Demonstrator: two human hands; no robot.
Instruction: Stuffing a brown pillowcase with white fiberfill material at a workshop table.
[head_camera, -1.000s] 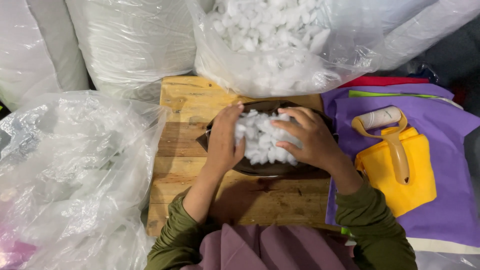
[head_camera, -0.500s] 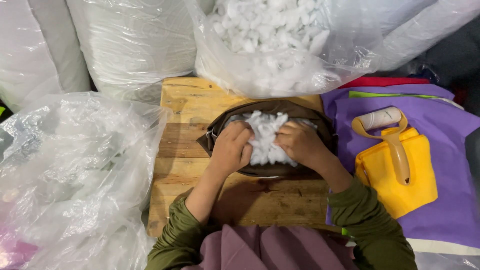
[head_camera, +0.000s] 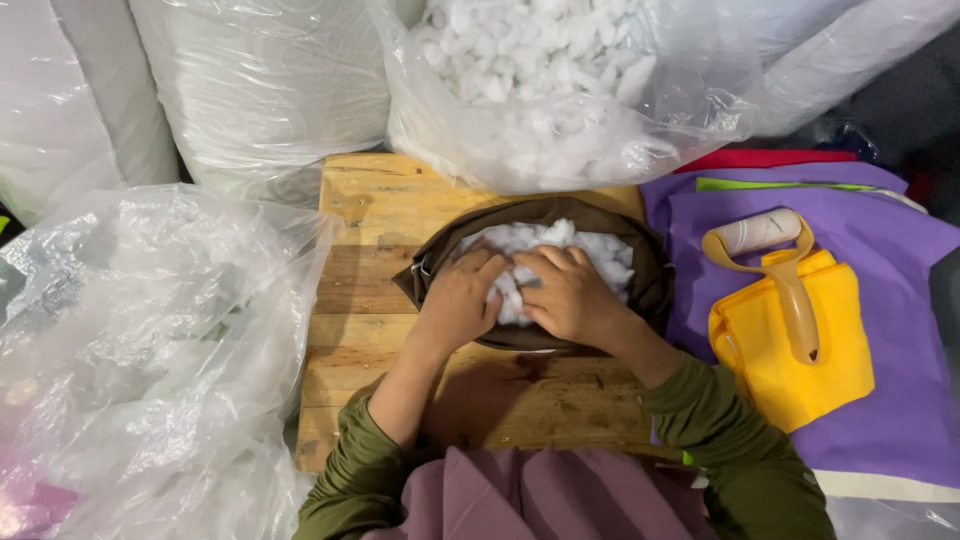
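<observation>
A dark brown fabric cover (head_camera: 650, 275) lies open on a wooden table (head_camera: 385, 215), filled with white fluffy stuffing (head_camera: 590, 250). Both hands press down on that stuffing inside the cover. My left hand (head_camera: 462, 300) lies flat on the left part of the filling, fingers curled over it. My right hand (head_camera: 572, 295) lies beside it, fingers pointing left, touching the left hand's fingertips. Neither hand lifts anything. Green sleeves cover both forearms.
A clear plastic bag of white stuffing (head_camera: 555, 90) stands just behind the cover. More large plastic bags (head_camera: 140, 350) crowd the left and back. To the right lie purple fabric sheets (head_camera: 900, 400), a yellow fabric piece (head_camera: 795, 350) and a lint roller (head_camera: 775, 260).
The hands, first cupped around a raised heap of stuffing, have come together and pushed it down into the brown cover. The heap now sits lower and flatter.
</observation>
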